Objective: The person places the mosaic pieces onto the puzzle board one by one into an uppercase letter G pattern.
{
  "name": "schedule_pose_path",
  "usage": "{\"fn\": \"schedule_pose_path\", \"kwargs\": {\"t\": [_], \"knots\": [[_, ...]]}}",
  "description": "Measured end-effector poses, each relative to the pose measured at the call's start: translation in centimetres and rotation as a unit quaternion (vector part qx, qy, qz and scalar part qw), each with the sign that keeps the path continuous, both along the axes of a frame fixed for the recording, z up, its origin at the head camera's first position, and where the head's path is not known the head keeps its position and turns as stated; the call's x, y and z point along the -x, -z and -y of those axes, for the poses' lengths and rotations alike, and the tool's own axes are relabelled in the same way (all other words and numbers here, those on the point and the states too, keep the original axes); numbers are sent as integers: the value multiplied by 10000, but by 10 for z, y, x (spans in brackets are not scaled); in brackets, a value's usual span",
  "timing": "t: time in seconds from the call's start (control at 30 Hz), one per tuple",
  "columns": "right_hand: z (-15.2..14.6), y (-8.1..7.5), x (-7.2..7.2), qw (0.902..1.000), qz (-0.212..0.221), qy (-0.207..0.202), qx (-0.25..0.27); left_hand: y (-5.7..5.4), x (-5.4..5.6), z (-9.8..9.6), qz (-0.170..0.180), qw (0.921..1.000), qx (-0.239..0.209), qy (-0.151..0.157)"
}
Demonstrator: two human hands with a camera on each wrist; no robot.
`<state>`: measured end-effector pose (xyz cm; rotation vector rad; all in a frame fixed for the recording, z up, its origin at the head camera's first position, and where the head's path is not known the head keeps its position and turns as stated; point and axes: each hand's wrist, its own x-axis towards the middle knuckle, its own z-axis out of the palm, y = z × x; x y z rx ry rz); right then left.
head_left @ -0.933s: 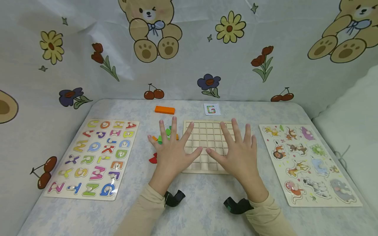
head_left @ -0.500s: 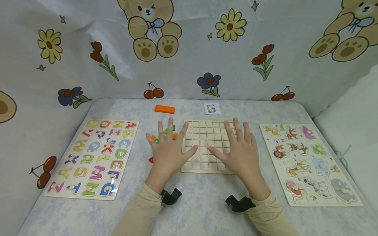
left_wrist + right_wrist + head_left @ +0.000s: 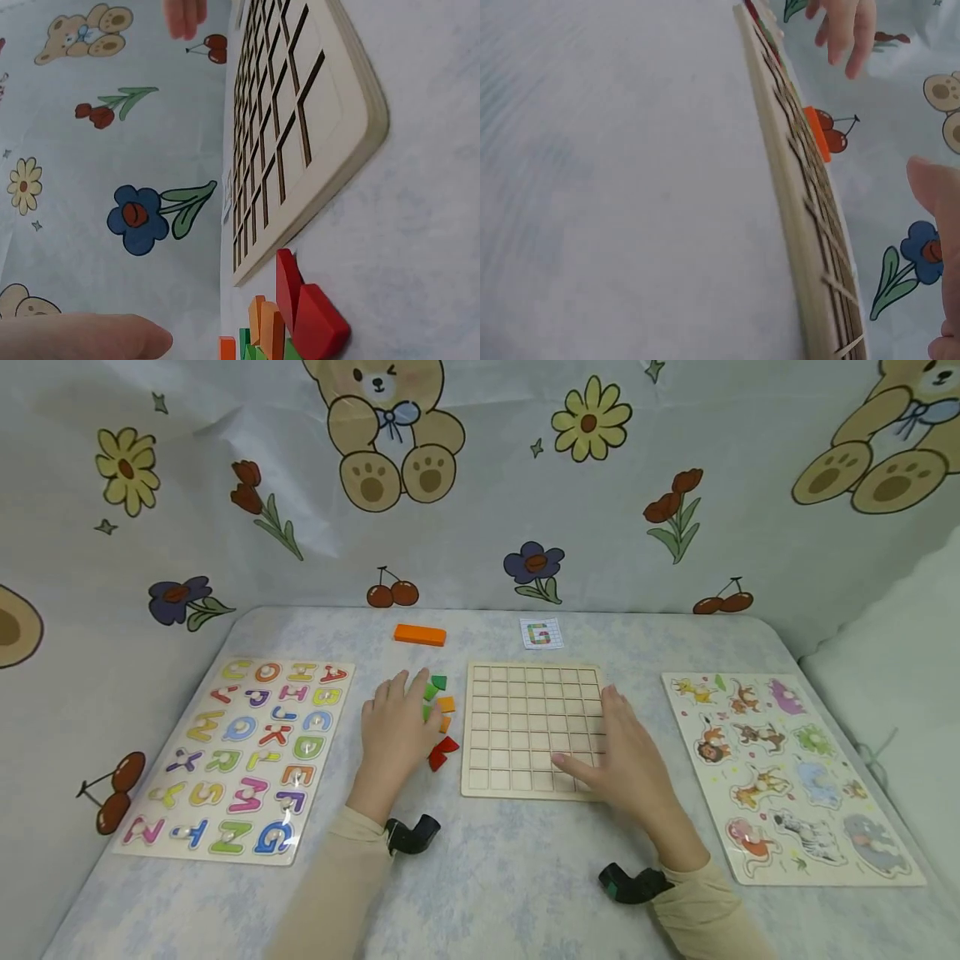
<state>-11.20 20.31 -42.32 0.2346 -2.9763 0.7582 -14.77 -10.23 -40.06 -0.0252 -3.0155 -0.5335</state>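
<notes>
My left hand (image 3: pixel 397 731) is over the left side of a small pile of coloured pieces, fingers loosely bent and holding nothing I can see; it hides part of the pile. Showing beside it are green pieces (image 3: pixel 439 682), orange pieces (image 3: pixel 446 703) and red pieces (image 3: pixel 447 744). A pale wooden grid board (image 3: pixel 525 727) lies flat to the right of the pile, its squares bare. At the board's right edge is my right hand (image 3: pixel 637 768), fingers extended along that side and thumb spread over the lower squares. Whether it touches the board is unclear.
An orange block (image 3: pixel 420 635) and a small card (image 3: pixel 541 633) with a coloured G pattern lie at the back. On the left is an alphabet puzzle board (image 3: pixel 240 760), on the right an animal puzzle board (image 3: pixel 787 777). A printed cloth hangs behind the table.
Both hands were spread over the grid board's two sides. The left has moved left and down to the coloured pieces, its fingers drawing together; the right has shifted to the board's right edge.
</notes>
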Motion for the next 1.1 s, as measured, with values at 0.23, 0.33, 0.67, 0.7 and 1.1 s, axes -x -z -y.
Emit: {"fn": "schedule_pose_path", "kwargs": {"t": [0.23,0.33,0.67,0.7,1.1], "knots": [[-20,28,5,9986,298,-134,426,-3,20,1,87,9997,179,-140],[-24,35,7,9987,294,-171,389,-1,31,-1,213,9992,303,-172],[-27,44,6,9991,243,-346,23,14,57,-4,444,9962,705,-261],[-28,44,6,9991,235,-343,10,16,58,-5,440,9961,716,-267],[-27,45,5,9993,207,-324,-19,24,64,-12,326,9963,764,-214]]}}
